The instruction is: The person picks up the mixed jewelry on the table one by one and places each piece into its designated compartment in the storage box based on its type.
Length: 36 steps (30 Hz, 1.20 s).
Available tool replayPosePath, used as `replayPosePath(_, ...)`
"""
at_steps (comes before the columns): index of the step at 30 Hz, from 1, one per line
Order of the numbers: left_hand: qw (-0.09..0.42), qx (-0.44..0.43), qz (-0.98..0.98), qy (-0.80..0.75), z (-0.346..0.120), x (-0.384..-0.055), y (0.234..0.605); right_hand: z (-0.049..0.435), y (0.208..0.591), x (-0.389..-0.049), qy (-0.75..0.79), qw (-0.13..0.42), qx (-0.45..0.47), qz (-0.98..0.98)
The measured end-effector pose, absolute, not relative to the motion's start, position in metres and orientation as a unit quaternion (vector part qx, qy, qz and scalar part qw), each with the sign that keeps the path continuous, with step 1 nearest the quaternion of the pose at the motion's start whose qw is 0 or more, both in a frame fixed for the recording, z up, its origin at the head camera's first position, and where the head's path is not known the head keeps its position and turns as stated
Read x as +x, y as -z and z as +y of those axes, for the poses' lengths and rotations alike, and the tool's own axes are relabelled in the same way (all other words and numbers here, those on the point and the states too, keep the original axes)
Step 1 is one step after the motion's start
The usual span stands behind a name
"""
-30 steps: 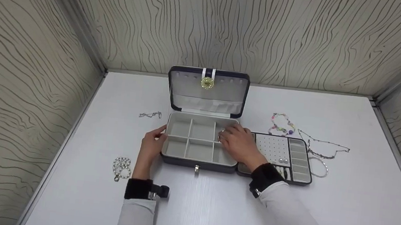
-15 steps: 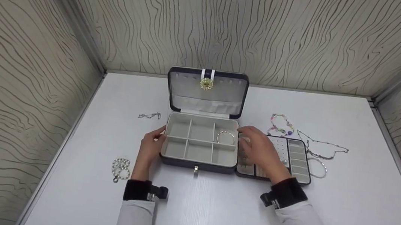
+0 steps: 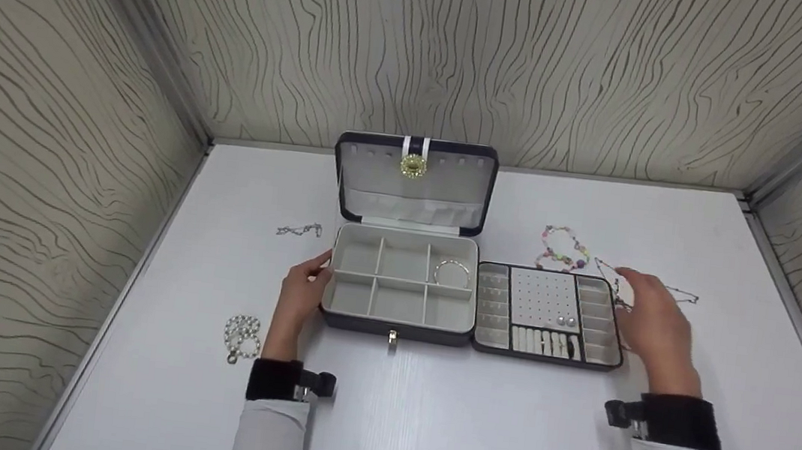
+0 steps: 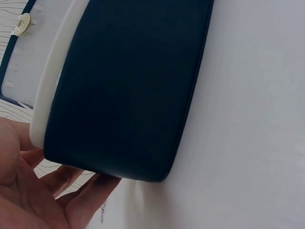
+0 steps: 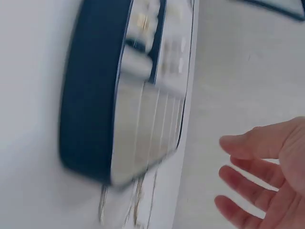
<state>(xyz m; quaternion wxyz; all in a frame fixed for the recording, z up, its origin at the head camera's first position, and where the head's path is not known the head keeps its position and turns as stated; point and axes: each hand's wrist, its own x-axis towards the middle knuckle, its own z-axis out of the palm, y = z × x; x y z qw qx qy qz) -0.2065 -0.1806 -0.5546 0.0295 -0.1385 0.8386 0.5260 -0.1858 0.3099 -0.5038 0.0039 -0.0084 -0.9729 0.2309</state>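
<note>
My left hand (image 3: 304,293) holds the left side of an open dark-blue jewelry box (image 3: 396,330). In the left wrist view, the fingers (image 4: 95,195) lie against its side and the thumb is by the pale rim. A thin bracelet (image 3: 439,271) sits in the box's back right compartment. Over the right end of the jewelry tray (image 3: 544,360), my right hand (image 3: 657,326) hovers with nothing in it, fingers apart in the right wrist view. Below it a dark chain necklace (image 3: 684,294) lies on the table, partly hidden by the hand.
Behind the tray lies a colorful beaded bracelet (image 3: 581,250). Ring slots and a pair of pearl earrings (image 3: 566,321) show in the tray. To the left are a silver chain (image 3: 301,229) and a pearl necklace (image 3: 242,337). The raised lid (image 3: 376,177) carries a gold brooch (image 3: 413,166).
The right hand has left the box, uncovering the bracelet in its compartment, and has moved right across the tray to the necklace. The left hand stays at the box's side.
</note>
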Motion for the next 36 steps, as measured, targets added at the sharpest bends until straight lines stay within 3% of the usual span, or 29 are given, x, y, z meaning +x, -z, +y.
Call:
replayPosePath(6,0.027,-0.134,0.840,-0.525,-0.181,-0.206,0.554,0.357,0.513,-0.177,-0.210,-0.098,-0.039,-0.972)
replayPosePath(11,0.028,-0.133,0.842,-0.523,-0.181,-0.206,0.554,0.365,0.522,-0.175,-0.206,-0.156,-0.046,-0.965)
replayPosePath(36,0.028,-0.140,0.845,-0.515,-0.181,-0.208,0.555,0.352,0.540,-0.184,-0.184,-0.123,-0.026,-0.975)
